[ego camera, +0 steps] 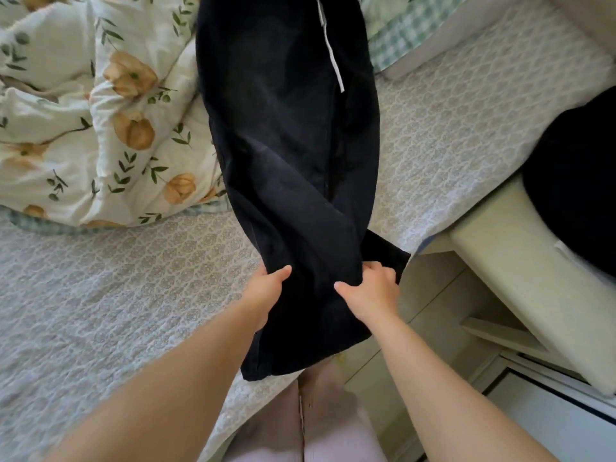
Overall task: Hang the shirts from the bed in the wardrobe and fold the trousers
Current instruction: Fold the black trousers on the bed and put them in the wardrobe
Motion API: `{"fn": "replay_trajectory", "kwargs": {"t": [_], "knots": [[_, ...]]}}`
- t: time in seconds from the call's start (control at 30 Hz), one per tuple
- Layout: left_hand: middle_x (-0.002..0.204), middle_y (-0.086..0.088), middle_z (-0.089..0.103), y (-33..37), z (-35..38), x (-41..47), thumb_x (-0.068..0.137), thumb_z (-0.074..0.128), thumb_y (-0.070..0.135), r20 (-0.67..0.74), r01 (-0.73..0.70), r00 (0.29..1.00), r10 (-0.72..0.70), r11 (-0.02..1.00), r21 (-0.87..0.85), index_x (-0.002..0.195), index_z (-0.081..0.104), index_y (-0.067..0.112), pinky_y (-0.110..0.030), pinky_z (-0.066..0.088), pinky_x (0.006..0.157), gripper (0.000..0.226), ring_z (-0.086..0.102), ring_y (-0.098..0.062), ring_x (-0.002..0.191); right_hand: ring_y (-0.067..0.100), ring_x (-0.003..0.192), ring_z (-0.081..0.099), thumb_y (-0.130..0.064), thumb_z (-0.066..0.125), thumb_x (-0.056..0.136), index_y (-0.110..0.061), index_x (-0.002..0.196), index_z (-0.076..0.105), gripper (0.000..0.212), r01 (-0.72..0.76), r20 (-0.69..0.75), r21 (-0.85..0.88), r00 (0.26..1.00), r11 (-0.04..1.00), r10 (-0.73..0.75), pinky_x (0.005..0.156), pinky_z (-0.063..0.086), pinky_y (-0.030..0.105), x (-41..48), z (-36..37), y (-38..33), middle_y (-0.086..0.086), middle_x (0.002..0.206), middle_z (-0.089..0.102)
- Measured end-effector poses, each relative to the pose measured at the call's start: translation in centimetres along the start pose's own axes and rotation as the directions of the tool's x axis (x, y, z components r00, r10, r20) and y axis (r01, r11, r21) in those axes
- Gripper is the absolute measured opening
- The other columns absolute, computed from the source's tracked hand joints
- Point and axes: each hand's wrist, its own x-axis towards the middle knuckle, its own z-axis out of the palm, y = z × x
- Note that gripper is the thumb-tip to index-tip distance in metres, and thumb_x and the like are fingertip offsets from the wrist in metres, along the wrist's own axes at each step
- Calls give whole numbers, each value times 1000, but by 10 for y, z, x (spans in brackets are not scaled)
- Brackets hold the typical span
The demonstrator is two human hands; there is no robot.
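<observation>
Black trousers (pixel 290 155) lie lengthwise on the bed, waist at the far end and legs towards the person. The leg ends overhang the bed's near edge, which runs diagonally from lower centre up to the right. The two legs cross near that edge. A white drawstring (pixel 330 51) trails down the waist area.

On the left, a rumpled floral duvet (pixel 100 111) touches the trousers' side. Below it lies an open stretch of quilted bedspread (pixel 116 295). Another bare strip of bedspread runs to the right of the trousers, up to a green checked pillow (pixel 400 31). A cream bedside table (pixel 513 271) stands just beside the bed corner, with a narrow strip of floor between it and the person.

A dark bundle (pixel 576 195) sits on that table. A small white patch at its lower edge is too blurred to read.

The left hand (pixel 266 291) grasps the nearer trouser leg, thumb on top. The right hand (pixel 373 288) clenches bunched fabric of the other leg, fingers curled in.
</observation>
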Motion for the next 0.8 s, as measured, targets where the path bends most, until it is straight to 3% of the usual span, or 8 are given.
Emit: {"fn": "replay_trajectory", "kwargs": {"t": [0.1,0.27,0.33,0.4,0.47,0.5,0.67,0.8], "knots": [[118,-3,64,-2,-6,-2,95,54,33,-41,17,999,-21,997,-79,133,49,21,-45,46,100,39,62,-26,107,30,119,46,-26,62,85,-14,123,56,41,204,-3,31,979,978,-204,104,35,39,-17,9,-16,5,119,60],[126,-3,62,1,-28,-11,88,57,48,55,23,998,-15,990,-141,132,52,20,-41,42,103,53,59,-23,114,17,115,55,-26,50,95,-19,135,41,42,197,134,381,955,904,-265,92,46,26,-40,2,-47,-4,119,60],[121,-3,66,7,-35,-18,86,50,56,151,-6,987,44,970,-242,125,58,22,-36,45,94,52,63,-20,110,9,111,57,-16,54,92,-24,124,51,33,152,133,618,947,771,-293,90,44,19,-45,-12,-57,-10,114,61],[122,-2,66,15,-42,-21,83,41,66,205,-49,970,128,934,-353,124,60,23,-36,45,90,63,62,-19,112,13,106,62,-5,55,89,-21,111,58,28,-25,186,861,945,508,-270,89,48,25,-45,-25,-58,-3,111,68],[121,0,66,28,-47,-24,74,37,77,228,-36,964,137,915,-402,124,60,24,-37,45,86,77,63,-18,110,20,102,66,-1,53,89,-14,113,60,29,-196,252,953,937,232,-242,82,54,29,-41,-31,-53,5,109,70],[119,0,67,35,-48,-24,72,35,80,230,-25,965,123,921,-389,122,62,24,-36,47,83,79,65,-16,106,22,100,67,-1,53,88,-12,115,60,30,-228,265,955,943,190,-199,80,55,30,-37,-32,-47,8,110,70],[96,-1,74,39,-33,-35,82,46,66,244,29,969,26,976,-218,90,78,21,-20,54,56,56,71,-17,85,27,99,66,-4,57,88,-13,117,61,30,-343,324,923,938,176,126,83,54,39,-24,-10,-11,11,110,69],[103,-2,72,-5,-42,-47,77,72,38,278,145,937,-213,958,245,125,59,13,-28,54,78,56,69,-20,94,27,95,64,-10,63,86,-13,112,61,26,-436,366,863,888,256,278,86,51,40,-25,12,14,10,108,67]]}}
